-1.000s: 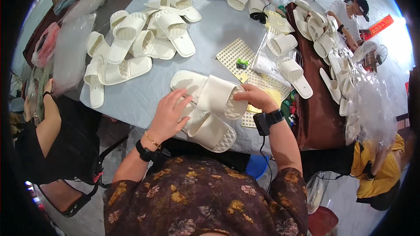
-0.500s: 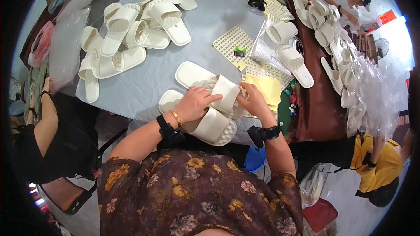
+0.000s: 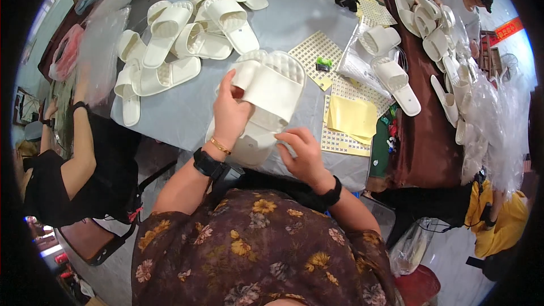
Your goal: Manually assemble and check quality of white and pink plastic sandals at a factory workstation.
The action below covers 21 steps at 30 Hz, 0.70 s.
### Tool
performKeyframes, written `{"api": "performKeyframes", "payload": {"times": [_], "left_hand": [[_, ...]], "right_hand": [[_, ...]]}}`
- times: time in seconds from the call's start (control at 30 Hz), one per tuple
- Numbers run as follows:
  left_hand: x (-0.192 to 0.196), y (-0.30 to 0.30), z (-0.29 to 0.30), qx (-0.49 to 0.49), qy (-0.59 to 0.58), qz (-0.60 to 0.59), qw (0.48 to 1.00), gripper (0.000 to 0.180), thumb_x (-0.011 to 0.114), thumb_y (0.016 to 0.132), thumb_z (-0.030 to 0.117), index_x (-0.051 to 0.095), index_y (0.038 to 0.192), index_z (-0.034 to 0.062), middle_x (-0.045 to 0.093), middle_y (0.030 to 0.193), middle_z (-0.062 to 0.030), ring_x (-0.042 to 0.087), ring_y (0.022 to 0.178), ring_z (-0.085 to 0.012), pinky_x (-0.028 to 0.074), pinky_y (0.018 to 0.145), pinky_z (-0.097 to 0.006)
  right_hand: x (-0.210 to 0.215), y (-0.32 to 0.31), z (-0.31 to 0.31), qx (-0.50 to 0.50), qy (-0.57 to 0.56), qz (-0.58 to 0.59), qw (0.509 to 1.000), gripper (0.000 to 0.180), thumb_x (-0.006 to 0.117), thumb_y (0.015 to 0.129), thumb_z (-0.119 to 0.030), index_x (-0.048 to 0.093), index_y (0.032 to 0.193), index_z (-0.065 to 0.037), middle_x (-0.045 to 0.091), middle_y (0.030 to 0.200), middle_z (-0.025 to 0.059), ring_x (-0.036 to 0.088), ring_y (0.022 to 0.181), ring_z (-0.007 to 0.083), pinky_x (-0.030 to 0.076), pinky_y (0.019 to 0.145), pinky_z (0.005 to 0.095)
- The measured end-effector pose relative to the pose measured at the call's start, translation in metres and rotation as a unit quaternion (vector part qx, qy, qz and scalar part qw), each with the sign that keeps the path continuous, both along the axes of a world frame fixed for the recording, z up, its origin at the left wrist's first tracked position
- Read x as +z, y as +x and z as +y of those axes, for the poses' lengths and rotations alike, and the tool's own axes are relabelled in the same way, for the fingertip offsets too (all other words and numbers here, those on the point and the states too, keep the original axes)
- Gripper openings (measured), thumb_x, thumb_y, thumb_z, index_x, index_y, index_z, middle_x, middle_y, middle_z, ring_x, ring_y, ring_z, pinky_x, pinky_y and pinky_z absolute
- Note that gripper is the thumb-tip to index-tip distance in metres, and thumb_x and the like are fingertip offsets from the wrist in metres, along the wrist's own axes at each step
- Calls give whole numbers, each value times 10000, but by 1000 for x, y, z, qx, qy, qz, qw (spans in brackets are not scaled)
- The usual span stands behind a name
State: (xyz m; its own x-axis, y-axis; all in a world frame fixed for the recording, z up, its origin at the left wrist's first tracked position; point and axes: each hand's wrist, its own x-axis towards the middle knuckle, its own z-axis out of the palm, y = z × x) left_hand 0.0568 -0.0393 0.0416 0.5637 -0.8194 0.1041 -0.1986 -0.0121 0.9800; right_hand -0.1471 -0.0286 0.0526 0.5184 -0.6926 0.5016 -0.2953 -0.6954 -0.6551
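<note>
My left hand (image 3: 231, 112) grips a pair of white slippers (image 3: 275, 92) by the side of their straps, the thumb pointing up along the outer edge. The two slippers are held together, tilted over the table edge, with quilted insoles showing at the far end. A small dark mark sits on the smooth sole part (image 3: 252, 145) nearest me. At the right edge of that part, my right hand (image 3: 303, 156) has its fingers curled, thumb and index tips at the slipper's rim. Whether anything small is between those tips is hard to see.
White slippers (image 3: 170, 34) are heaped at the table's far left. Sticker sheets (image 3: 345, 146), yellow paper (image 3: 351, 118) and a small green-and-black item (image 3: 323, 64) lie right of my hands. More slippers (image 3: 435, 42) pile on a brown surface (image 3: 413, 153). Other people sit or stand on both sides.
The slippers have been lifted off the table and turned, their quilted ends now facing away from me. My left hand moved to their left side; my right hand shifted down to the near end.
</note>
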Motion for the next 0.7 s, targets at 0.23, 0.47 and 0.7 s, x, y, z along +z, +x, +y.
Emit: {"api": "performKeyframes", "payload": {"times": [0.23, 0.47, 0.7], "left_hand": [[-21, 11, 37, -116, 77, -238, 961, 570, 741, 779, 174, 546, 1296, 34, 629, 1135, -162, 594, 1076, -318, 467, 937, -404], [-20, 24, 89, -252, 57, -402, 878, 670, 790, 733, 404, 575, 1298, 117, 513, 1356, -123, 413, 1312, -355, 278, 1112, -524], [-37, 14, 103, -276, 47, -468, 838, 779, 752, 705, 572, 556, 1338, 163, 496, 1366, -130, 360, 1365, -367, 191, 1142, -587]], "right_hand": [[-42, 16, 6, 10, 23, 77, 997, 281, 710, 741, -36, 667, 1017, -64, 612, 952, 117, 599, 880, 315, 508, 757, 410], [-48, 21, 7, 39, 16, 121, 992, 201, 685, 741, -49, 641, 937, -58, 587, 935, 107, 574, 857, 306, 486, 758, 400], [-44, 18, 8, 59, 24, 179, 982, 173, 675, 755, -14, 622, 911, -67, 566, 922, 112, 558, 879, 320, 472, 768, 408]]}}
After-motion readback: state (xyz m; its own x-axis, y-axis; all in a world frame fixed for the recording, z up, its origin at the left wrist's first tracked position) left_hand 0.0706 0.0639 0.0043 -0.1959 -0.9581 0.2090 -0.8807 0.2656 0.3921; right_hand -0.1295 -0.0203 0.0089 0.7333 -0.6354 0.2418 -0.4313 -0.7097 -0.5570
